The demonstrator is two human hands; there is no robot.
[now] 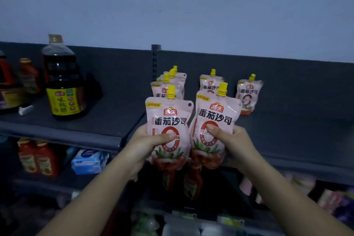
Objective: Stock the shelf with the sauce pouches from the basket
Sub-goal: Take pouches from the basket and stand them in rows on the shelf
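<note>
My left hand (pixel 145 145) grips a pink tomato sauce pouch (pixel 168 117) with a yellow cap, held upright in front of the top shelf (pixel 287 140). My right hand (pixel 229 142) grips a second, identical pouch (pixel 216 117) right beside it, thumb across its front. On the dark shelf behind stand more of these pouches: a row of several (pixel 168 84) at the left, one (pixel 210 84) in the middle and one (pixel 249 94) to the right. The basket is not in view.
A large dark soy sauce bottle (pixel 64 82) and red bottles (pixel 28 76) stand on the shelf's left section. An upright post (pixel 155 59) divides the sections. Lower shelves hold ketchup bottles (pixel 38 157), a blue pack (pixel 89 162) and other goods.
</note>
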